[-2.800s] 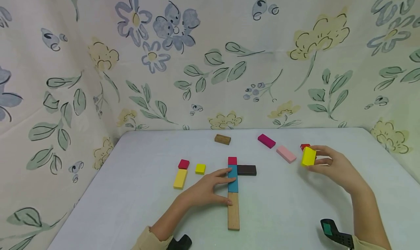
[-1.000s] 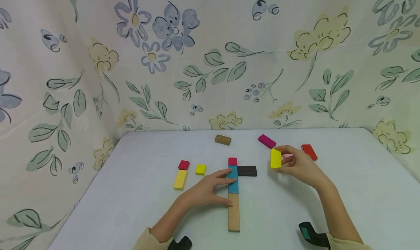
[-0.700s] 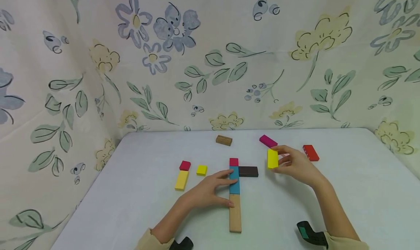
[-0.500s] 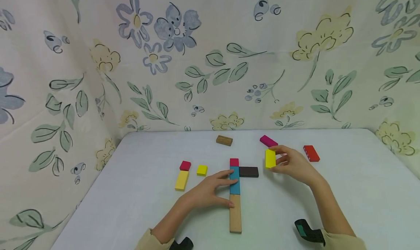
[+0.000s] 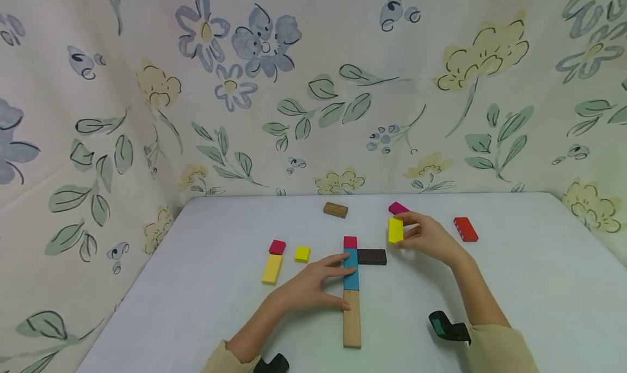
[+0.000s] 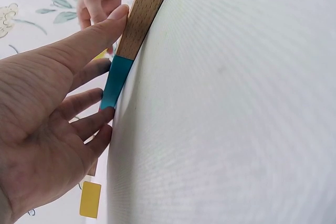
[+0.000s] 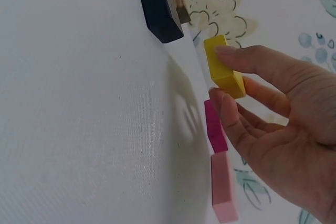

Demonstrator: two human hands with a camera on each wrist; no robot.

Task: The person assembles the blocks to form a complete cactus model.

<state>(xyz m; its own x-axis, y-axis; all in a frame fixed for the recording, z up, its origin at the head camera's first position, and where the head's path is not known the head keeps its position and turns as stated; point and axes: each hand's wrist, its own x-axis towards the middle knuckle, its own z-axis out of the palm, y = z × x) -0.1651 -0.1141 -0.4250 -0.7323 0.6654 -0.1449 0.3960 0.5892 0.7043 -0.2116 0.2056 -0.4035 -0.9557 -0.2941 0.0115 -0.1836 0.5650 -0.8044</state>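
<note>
fingers and thumb of the right hand (image 5: pixel 427 237) pinch a yellow block (image 5: pixel 395 230), which juts leftward from their tips, off the surface (image 5: pixel 206 307) and near the magenta block (image 5: pixel 398 208). its longer visible edges run up the head view, roughly parallel with the central row; whether it stands upright or points away from the person, i cannot tell. from it, the dark block (image 5: pixel 372 256) lies leftward and closer to the person, long axis crosswise, its left end against the blue block (image 5: pixel 351 282). blue block and wooden plank (image 5: pixel 351 324) lie end to end, pointing away from the person. the left hand (image 5: pixel 309 286) is nearer this row: fingers spread, grasping nothing, tips touching the blue block, thumb on the plank.
</note>
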